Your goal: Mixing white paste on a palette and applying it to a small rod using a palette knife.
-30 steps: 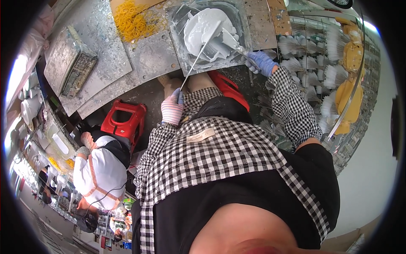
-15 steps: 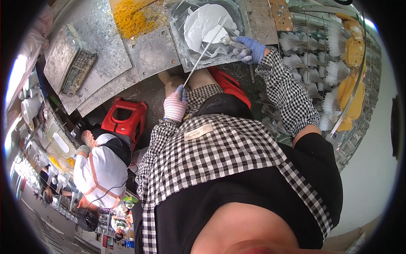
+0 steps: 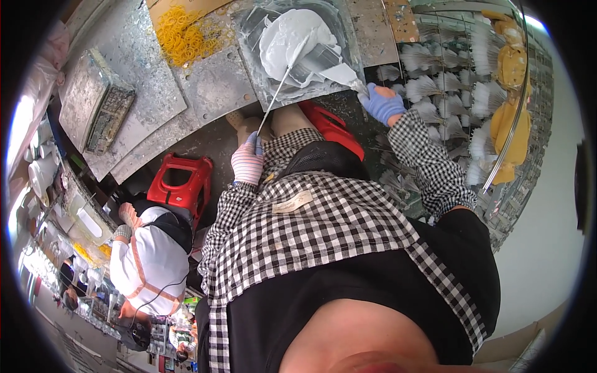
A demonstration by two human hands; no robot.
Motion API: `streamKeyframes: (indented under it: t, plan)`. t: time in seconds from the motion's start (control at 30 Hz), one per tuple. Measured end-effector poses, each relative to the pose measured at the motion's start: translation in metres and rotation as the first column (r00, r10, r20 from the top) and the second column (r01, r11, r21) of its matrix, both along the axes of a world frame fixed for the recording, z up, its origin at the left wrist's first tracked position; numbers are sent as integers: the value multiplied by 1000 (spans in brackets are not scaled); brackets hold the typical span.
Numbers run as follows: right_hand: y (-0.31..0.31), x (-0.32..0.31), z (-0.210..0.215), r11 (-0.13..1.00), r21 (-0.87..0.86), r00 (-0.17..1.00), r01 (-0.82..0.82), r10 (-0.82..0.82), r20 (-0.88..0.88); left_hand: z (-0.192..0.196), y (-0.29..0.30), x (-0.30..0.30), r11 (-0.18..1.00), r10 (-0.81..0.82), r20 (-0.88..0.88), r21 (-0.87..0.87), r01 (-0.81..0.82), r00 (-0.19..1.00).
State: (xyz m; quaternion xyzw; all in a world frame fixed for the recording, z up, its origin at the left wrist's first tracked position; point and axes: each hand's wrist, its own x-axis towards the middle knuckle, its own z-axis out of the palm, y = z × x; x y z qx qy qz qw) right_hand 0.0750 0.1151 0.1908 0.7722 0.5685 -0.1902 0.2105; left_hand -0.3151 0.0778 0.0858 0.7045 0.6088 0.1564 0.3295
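Left hand (image 3: 247, 163): striped glove, fist closed round the lower end of a thin stick (image 3: 283, 84), held low by the knee.
Stick: slants up into the white paste (image 3: 292, 40) on the tray (image 3: 348, 37).
Right hand (image 3: 382, 104): blue glove, arm stretched out, fingers pinched on a white tuft (image 3: 345, 76) at the tray's edge.

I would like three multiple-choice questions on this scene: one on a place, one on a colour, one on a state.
1. Where does the pile of yellow rubber bands lie?
A. left of the paste tray
B. on the red stool
C. in the right hand

2. What colour is the right hand's glove?
A. red
B. blue
C. green

3. The left hand is
A. flat and empty
B. closed on the long stick
C. hidden

Answers:
1 A: yellow rubber bands lie left of the paste tray.
2 B: right hand wears blue.
3 B: left hand grips the long stick.
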Motion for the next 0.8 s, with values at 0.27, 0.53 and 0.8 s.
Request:
streamKeyframes:
  t: [0.27,0.53,0.8]
  plan:
    - [-2,11,-19,994,-51,989,101,-95,111,24,3,0,992,31,32,-125,-27,999]
    - [104,58,-21,978,-173,985,-119,138,105,28,2,6,998,62,114,-3,-62,992]
    - [234,75,-7,792,-252,769,-556,605,207,27,-18,13,973,217,129,-107,-204,968]
